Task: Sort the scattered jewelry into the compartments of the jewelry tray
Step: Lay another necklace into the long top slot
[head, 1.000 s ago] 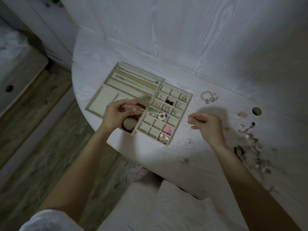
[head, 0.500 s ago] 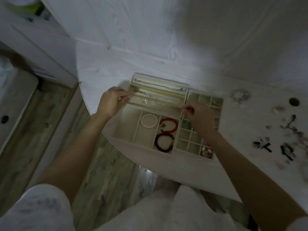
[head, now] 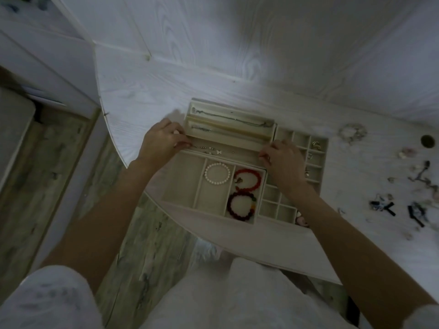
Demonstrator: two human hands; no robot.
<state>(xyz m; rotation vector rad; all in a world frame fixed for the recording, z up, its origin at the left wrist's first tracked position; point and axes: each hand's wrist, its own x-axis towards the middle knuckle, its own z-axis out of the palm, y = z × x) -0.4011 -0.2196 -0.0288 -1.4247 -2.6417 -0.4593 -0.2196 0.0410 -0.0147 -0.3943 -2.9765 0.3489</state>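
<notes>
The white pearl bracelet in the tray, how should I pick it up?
Pinch the beaded ring of the white pearl bracelet at one spot and lift it straight up from above. It lies flat as an open loop in its tray compartment, so fingers can probably slip inside the ring. The compartment walls block the sides, and both hands are busy elsewhere, leaving the top free.

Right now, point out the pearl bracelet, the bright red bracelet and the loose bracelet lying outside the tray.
pearl bracelet [head: 217,173], head view, on its upper bead ring.
bright red bracelet [head: 248,179], head view, on its beaded loop.
loose bracelet [head: 353,133], head view, on its blurred beads.
</notes>
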